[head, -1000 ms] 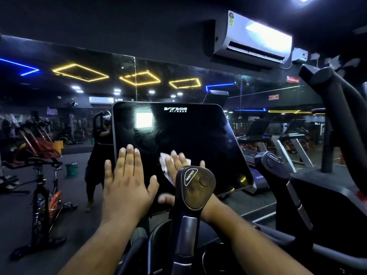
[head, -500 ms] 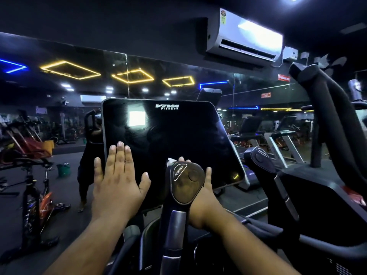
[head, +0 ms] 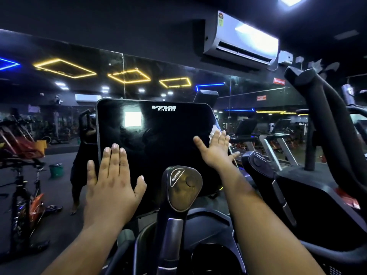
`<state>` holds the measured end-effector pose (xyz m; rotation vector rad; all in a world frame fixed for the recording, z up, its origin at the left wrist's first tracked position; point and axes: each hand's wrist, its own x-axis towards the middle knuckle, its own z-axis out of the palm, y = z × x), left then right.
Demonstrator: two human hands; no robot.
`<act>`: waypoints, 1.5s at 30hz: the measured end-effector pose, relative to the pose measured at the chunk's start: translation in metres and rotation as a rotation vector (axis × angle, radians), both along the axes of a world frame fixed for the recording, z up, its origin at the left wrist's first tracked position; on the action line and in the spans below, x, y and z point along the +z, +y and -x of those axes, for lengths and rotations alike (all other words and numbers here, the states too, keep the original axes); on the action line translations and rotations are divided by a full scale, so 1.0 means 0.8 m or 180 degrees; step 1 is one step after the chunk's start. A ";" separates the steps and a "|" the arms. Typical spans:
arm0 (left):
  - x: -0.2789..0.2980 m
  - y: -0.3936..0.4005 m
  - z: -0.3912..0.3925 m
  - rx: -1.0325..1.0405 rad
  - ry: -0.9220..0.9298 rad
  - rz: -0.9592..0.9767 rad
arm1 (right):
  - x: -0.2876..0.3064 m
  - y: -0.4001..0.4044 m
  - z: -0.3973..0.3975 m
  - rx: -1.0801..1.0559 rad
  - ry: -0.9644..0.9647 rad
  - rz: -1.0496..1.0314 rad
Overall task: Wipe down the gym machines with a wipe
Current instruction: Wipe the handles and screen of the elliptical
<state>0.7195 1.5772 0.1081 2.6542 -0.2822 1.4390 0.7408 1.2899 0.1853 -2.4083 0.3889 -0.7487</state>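
Dim gym: flat left hand [head: 112,181] steadies the screen [head: 156,143] at its left edge; flat right hand [head: 215,149] presses the wipe [head: 214,130] along the right edge.

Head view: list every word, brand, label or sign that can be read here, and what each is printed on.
"VIVA FITNESS": white print at the top of the black console screen.
"RESISTANCE": label on the handle knob in front of the screen.
Red signs on the mirrored wall: text too small to read.
Sticker on the air conditioner: too blurred to read.
Purple sign far left: blurred, unreadable.
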 end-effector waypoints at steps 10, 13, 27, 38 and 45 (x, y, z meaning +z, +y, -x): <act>0.002 0.002 -0.001 -0.0015 -0.0009 -0.0017 | -0.018 -0.005 0.013 0.0005 -0.0002 0.0200; 0.000 0.001 0.001 -0.0025 0.0018 -0.0004 | -0.089 -0.011 0.068 -0.0054 0.0276 0.0131; 0.003 0.001 0.003 -0.0123 0.0112 0.0027 | 0.016 0.017 -0.011 0.0074 0.0162 0.0070; 0.002 0.003 0.013 -0.0286 0.0273 0.0214 | -0.081 0.033 0.064 0.0679 0.0461 0.1994; -0.020 0.011 0.018 -0.0247 0.0192 0.0265 | 0.022 0.121 -0.014 0.0764 -0.0045 0.1468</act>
